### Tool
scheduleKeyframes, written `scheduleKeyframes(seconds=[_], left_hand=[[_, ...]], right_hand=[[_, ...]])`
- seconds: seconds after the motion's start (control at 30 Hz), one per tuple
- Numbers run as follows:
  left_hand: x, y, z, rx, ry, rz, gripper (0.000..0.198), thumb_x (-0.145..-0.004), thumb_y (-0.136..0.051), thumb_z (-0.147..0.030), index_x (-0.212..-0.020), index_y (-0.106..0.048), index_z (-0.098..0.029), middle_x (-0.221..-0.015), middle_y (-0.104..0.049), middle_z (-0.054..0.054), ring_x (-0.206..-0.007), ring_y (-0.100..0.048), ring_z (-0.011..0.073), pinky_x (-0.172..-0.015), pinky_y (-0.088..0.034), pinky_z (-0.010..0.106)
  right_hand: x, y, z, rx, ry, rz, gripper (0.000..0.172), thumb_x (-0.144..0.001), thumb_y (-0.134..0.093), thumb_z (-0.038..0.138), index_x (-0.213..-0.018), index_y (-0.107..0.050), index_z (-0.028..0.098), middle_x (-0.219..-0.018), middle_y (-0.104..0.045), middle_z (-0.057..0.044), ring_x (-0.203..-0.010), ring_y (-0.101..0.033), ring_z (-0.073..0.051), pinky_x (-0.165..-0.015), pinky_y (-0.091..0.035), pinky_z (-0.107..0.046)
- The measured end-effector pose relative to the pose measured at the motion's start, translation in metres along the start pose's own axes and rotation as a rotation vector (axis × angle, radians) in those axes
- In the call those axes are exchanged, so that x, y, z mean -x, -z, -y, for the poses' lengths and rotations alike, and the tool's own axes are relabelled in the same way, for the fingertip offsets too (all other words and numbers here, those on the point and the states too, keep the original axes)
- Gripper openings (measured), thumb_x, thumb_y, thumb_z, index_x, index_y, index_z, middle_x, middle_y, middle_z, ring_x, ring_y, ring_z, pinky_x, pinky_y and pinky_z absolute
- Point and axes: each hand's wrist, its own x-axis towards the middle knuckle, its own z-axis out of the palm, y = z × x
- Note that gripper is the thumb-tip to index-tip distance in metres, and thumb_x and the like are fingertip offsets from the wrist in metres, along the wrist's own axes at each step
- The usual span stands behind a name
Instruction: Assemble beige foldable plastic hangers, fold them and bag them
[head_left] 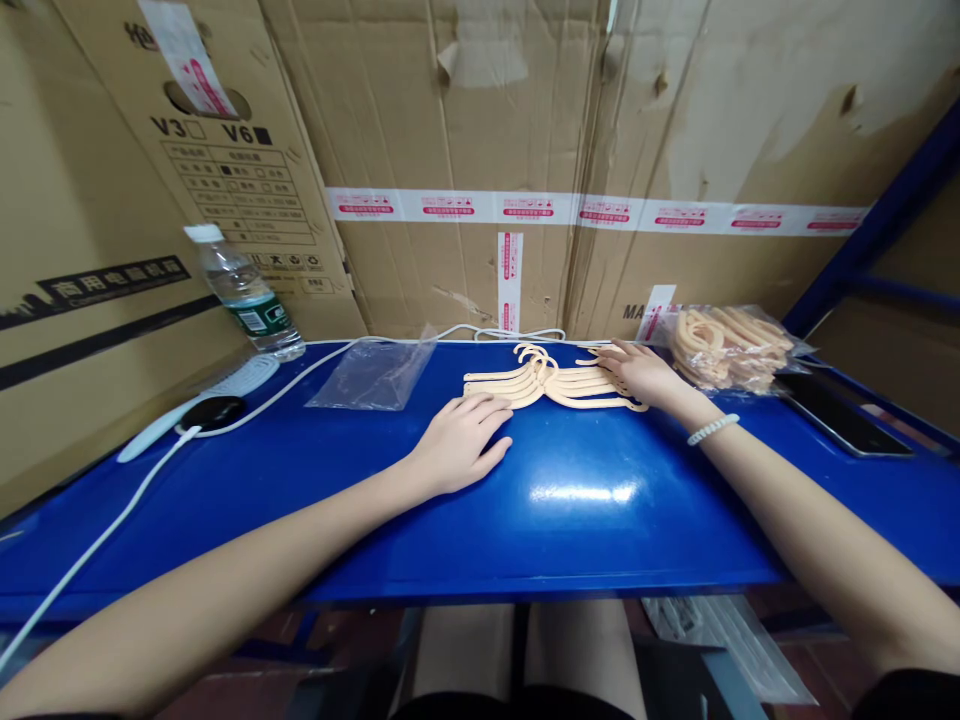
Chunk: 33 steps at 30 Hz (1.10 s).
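A small stack of peach plastic hangers point(551, 381) lies on the blue table point(570, 520), hooks pointing away from me. My left hand point(463, 442) rests flat on the table, fingers stretched out, its fingertips at the stack's left end. My right hand point(637, 372) lies open on the right arms of the hangers, fingers spread over them. A white bead bracelet point(712, 429) sits on the right wrist.
An empty clear plastic bag point(373, 376) lies left of the hangers. A bag filled with more hangers point(731, 347) sits at the right, with a dark phone point(844, 413) beside it. A water bottle point(246, 292), a white cable point(97, 545) and cardboard boxes point(465, 150) stand at the left and back.
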Motion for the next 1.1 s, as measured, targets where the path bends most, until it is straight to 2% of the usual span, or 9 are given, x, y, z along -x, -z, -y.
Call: scheduleKeyframes(seconds=[0.13,0.37,0.53,0.7,1.1], left_hand=[[-0.002,-0.001,0.002,-0.005,0.056,0.071,0.046,-0.100,-0.045,-0.040,-0.137,-0.058,-0.016,-0.149,-0.052,0.011,-0.140,-0.044,0.0321,-0.112,-0.039,0.051],[-0.002,-0.004,0.005,0.050,0.084,0.132,0.051,-0.102,-0.041,-0.044,-0.144,-0.051,-0.017,-0.158,-0.040,0.012,-0.147,-0.035,0.0334,-0.116,-0.035,0.053],[-0.002,-0.004,0.004,0.042,0.072,0.102,0.050,-0.101,-0.043,-0.042,-0.142,-0.053,-0.015,-0.156,-0.042,0.015,-0.145,-0.037,0.0345,-0.115,-0.036,0.053],[-0.002,-0.004,0.003,0.061,-0.006,0.043,0.043,-0.100,-0.047,-0.034,-0.137,-0.057,-0.016,-0.151,-0.048,0.016,-0.142,-0.041,0.0322,-0.116,-0.036,0.052],[-0.002,0.002,0.001,0.129,-0.106,-0.032,0.038,-0.097,-0.052,-0.026,-0.133,-0.058,-0.016,-0.148,-0.051,0.016,-0.140,-0.043,0.0318,-0.115,-0.037,0.052]], right_hand=[[0.001,0.002,0.001,0.016,0.028,0.016,0.037,-0.098,-0.043,0.016,-0.128,-0.065,0.014,-0.149,-0.053,-0.013,-0.143,-0.040,-0.035,-0.104,-0.044,-0.049],[-0.002,0.009,0.004,-0.009,0.015,0.091,0.039,-0.095,-0.045,0.013,-0.128,-0.064,0.014,-0.147,-0.054,-0.014,-0.143,-0.040,-0.034,-0.106,-0.045,-0.049],[-0.008,0.006,0.003,-0.003,0.006,0.123,0.041,-0.092,-0.045,0.011,-0.126,-0.066,0.015,-0.147,-0.055,-0.013,-0.143,-0.041,-0.033,-0.105,-0.046,-0.046],[-0.011,0.002,0.004,0.012,-0.004,0.136,0.044,-0.090,-0.044,0.009,-0.128,-0.066,0.016,-0.147,-0.055,-0.013,-0.142,-0.042,-0.032,-0.105,-0.046,-0.045],[-0.009,0.009,0.009,0.002,-0.033,0.094,0.044,-0.094,-0.040,0.012,-0.132,-0.063,0.013,-0.145,-0.056,-0.014,-0.138,-0.047,-0.033,-0.107,-0.044,-0.047]])
